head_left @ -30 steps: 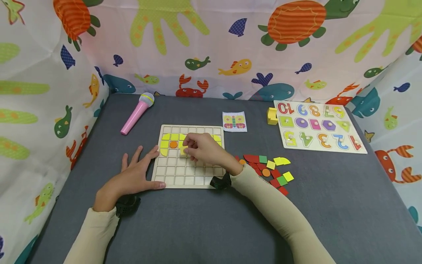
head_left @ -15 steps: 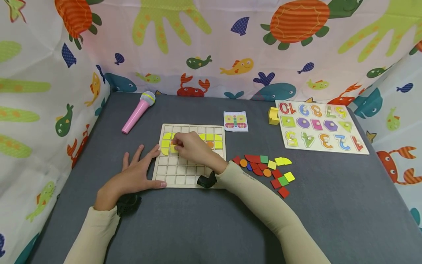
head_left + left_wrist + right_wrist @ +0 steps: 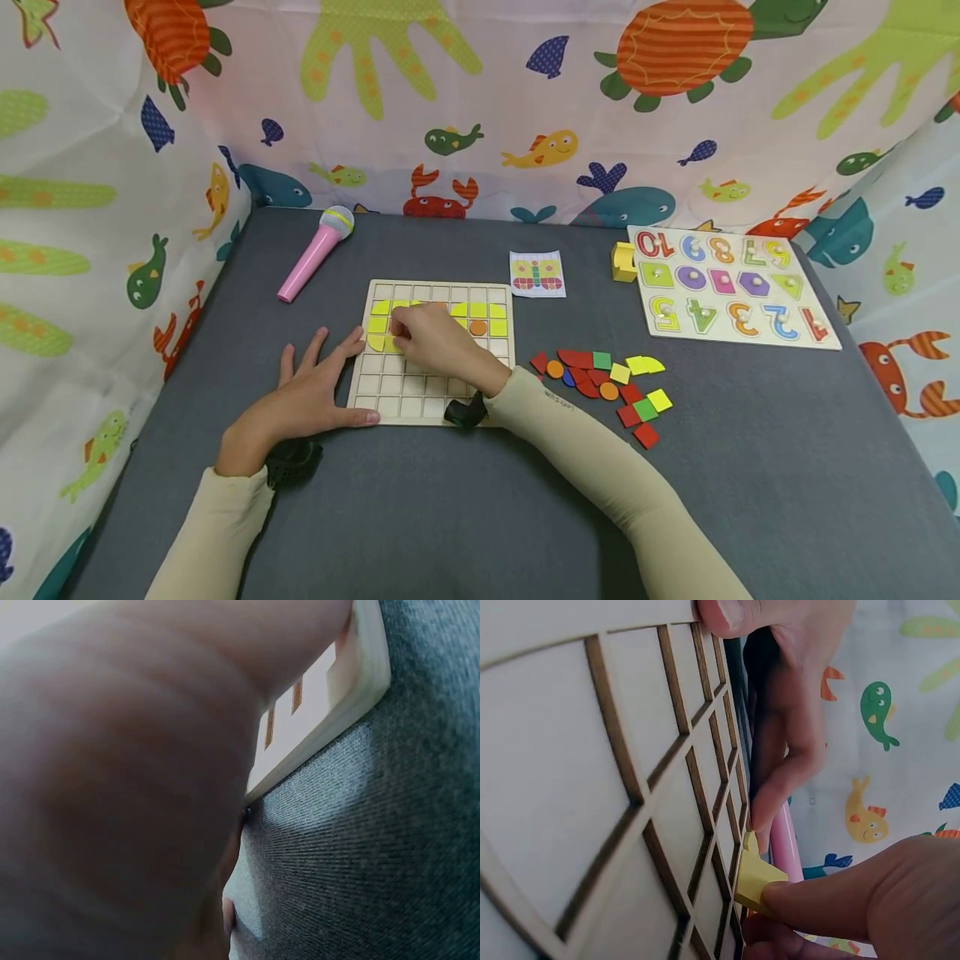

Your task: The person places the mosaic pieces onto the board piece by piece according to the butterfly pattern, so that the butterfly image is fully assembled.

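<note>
A pale wooden grid board (image 3: 431,408) lies on the table, with yellow tiles and an orange disc (image 3: 477,327) in its upper cells. My right hand (image 3: 438,337) is over the board's left half. In the right wrist view, its thumb (image 3: 817,904) pinches a yellow tile (image 3: 756,877), which stands tilted at a cell; the opposing fingertips are mostly hidden. My left hand (image 3: 311,396) is spread at the board's left side, its thumb resting on the lower left corner and its fingertips at the left edge. The left wrist view shows that board corner (image 3: 341,697) beside blurred skin.
Loose red, green, yellow, orange and blue pieces (image 3: 596,379) lie right of the board. A butterfly pattern card (image 3: 537,275) is behind it. Farther right are a yellow block (image 3: 623,262) and a number-and-shape puzzle board (image 3: 727,287). A pink toy microphone (image 3: 315,254) lies back left.
My right hand has moved left across the board with the yellow tile, then nearly stopped over the left cells as the tile came down. The left hand has kept its place.
</note>
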Motion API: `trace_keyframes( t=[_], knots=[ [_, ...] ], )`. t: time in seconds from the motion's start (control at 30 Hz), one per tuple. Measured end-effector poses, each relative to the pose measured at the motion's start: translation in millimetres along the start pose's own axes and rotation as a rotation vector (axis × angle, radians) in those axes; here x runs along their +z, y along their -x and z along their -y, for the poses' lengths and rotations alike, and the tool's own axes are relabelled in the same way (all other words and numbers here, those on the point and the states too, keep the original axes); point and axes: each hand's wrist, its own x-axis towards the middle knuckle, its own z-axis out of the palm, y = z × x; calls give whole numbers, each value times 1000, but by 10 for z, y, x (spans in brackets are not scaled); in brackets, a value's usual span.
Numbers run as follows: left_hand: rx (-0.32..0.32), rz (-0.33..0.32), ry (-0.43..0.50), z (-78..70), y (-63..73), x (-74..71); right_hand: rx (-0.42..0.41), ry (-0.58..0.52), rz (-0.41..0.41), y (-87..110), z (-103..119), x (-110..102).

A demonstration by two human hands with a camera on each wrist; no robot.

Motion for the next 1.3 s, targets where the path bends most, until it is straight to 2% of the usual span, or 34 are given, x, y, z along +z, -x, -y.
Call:
trace_keyframes(
  t=[0.27,1.03,1.3],
  knots=[
    [10,-6,2,-14,6,0,-39,107,-31,-4,0,29],
    [22,-14,0,-13,-7,-1,-46,32,-11,-16,-22,59],
    [23,-20,6,-25,13,5,-44,-18,-11,88,-85,-8]
  ],
)
